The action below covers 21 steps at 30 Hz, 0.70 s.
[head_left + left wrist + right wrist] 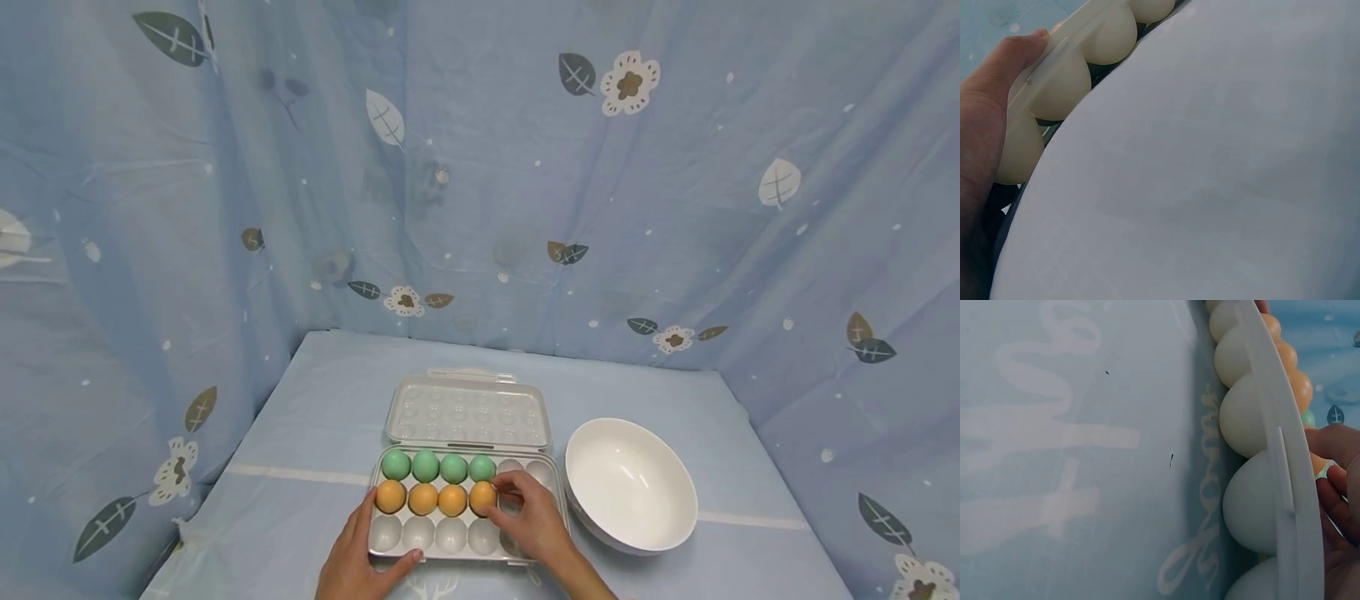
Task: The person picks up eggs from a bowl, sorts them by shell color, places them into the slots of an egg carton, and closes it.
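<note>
A clear plastic egg tray [468, 557] lies on the table, its lid [468, 412] folded back behind it. Several green balls [425, 466] fill cups of the back row, and several orange balls [423, 499] sit in the middle row. At the tray's front left corner, my left hand [358, 554] holds the rim, thumb on the front edge and fingers along the left side. My right hand [534, 518] reaches over the tray and pinches the rightmost orange ball [482, 498] at its cup. In the right wrist view the tray rim [1285, 456] partly hides that ball.
Right of the tray stands a large white bowl [630, 487], close to its edge. A light blue cloth [300, 450] covers the table. Patterned blue curtains [487, 167] hang behind and on both sides.
</note>
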Available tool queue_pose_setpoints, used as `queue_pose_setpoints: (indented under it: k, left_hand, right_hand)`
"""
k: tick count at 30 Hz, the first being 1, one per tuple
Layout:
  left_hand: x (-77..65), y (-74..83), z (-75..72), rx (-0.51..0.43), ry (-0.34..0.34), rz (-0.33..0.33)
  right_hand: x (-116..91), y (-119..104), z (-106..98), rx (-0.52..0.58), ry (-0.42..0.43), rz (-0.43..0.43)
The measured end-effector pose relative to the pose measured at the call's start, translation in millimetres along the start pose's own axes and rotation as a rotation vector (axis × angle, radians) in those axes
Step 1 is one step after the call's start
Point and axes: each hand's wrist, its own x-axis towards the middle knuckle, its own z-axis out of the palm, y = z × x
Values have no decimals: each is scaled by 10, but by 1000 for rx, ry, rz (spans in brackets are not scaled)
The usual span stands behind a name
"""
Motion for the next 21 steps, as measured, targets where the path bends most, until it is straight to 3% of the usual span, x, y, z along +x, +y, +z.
queue_pose_setpoints:
  k: [11, 21]
  left_hand:
    - [1, -4, 0, 0, -7, -10]
    - [-5, 33, -24, 3, -14, -14]
  right_hand:
    - [22, -4, -64, -5, 53, -66]
    - [164, -132, -221, -33, 33, -23]
